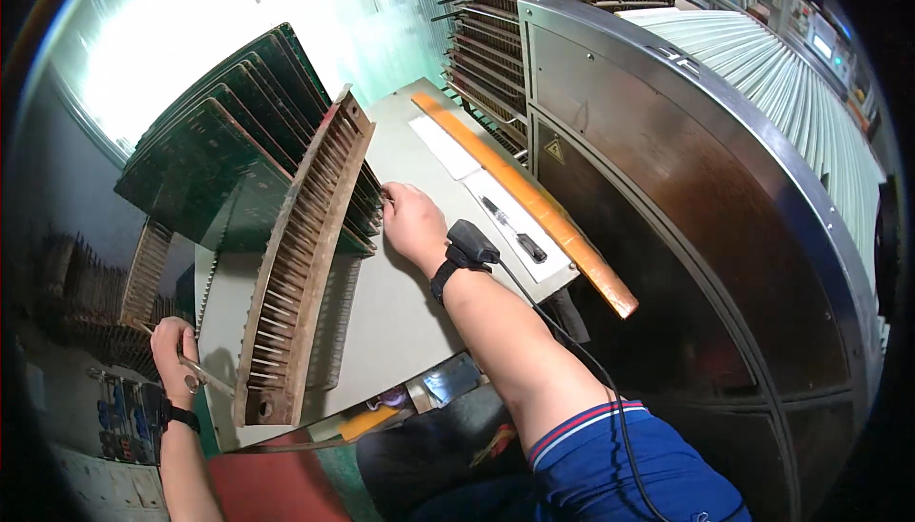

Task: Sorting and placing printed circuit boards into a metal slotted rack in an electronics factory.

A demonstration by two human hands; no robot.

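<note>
A slotted metal rack (319,226), with a long rusty rail of many thin bars, stands tilted on a pale worktop (381,322). Several dark green flat panels (210,164) stand on edge in it, side by side, fanning to the upper left. My left hand (173,355) is closed around a thin metal rod (212,379) at the rack's near left end. At the right side of the rack, by the panels' edges, my right hand (416,226) has its fingers curled; what they grip is hidden.
An orange-brown taped strip (543,207) runs along the worktop's right edge, beside a pen (515,228) on white paper. A large metal machine (667,198) with a pleated white cover stands at the right. More slotted racks (486,55) are stacked behind. Below is an open shelf (419,398).
</note>
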